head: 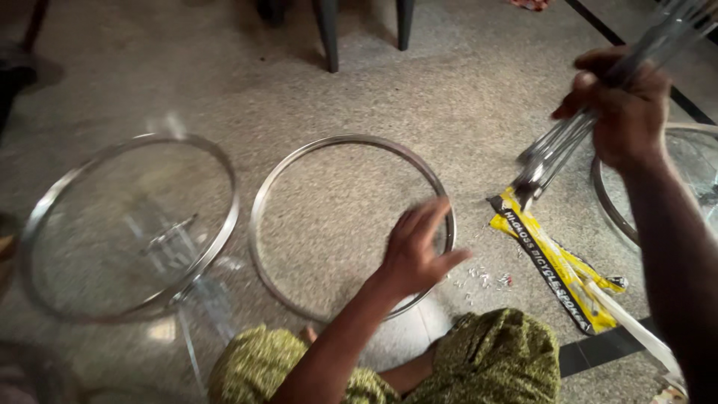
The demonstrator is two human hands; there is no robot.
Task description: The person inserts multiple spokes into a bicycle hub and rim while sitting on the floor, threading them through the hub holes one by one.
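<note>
Head view, looking down at a speckled stone floor point(464, 90): the right hand point(624, 105), grip clamped shut, holds a bundle of thin silver metal spokes point(557, 146) whose long axis slants from upper right down to lower left, tips over a yellow and black paper wrapper point(550, 262). The left hand point(415, 251), fingers spread and holding nothing, rests on the near right edge of a bare round steel wheel rim point(299, 161). The spokes lie right of that rim, nearer the right hand.
</note>
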